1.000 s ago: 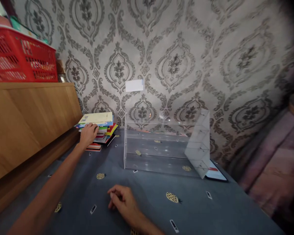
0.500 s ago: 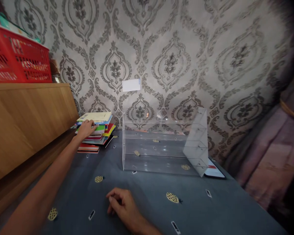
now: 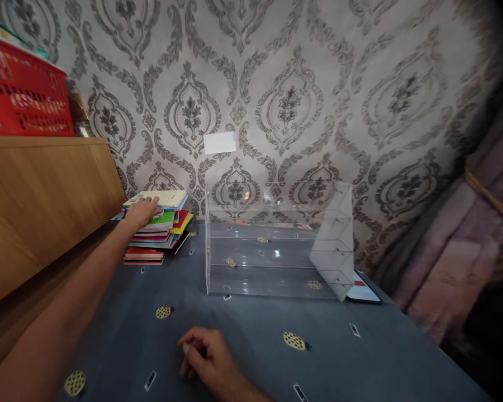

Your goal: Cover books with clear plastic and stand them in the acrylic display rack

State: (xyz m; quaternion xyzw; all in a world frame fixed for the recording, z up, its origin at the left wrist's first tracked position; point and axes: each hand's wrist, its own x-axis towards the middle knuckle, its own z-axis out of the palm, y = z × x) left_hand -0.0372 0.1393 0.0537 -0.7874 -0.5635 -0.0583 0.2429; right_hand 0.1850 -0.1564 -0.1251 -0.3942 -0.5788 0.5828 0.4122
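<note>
My left hand (image 3: 141,214) is at the stack of books on the left, its fingers closed over the near edge of the pale yellow book (image 3: 167,197) at the top. Under it lie several books, among them a green one (image 3: 162,220) and a yellow one (image 3: 182,222), unevenly piled. The hand hides part of the stack's left side. Low in the middle, my right hand (image 3: 207,357) rests over the dark tablecloth with fingers curled in and nothing visible in them. Beyond it stands a clear acrylic tiered rack (image 3: 260,279), with no books on its steps.
A phone or tablet (image 3: 365,291) lies at the rack's right side. A wooden cabinet (image 3: 46,206) bearing a red plastic basket (image 3: 29,84) borders the left. Patterned wallpaper with a white label (image 3: 220,143) is behind; a curtain (image 3: 448,268) hangs at right.
My left hand has shifted slightly over the top book, its fingers now higher on the edge. The whole view has moved a little; my right hand keeps its curled pose.
</note>
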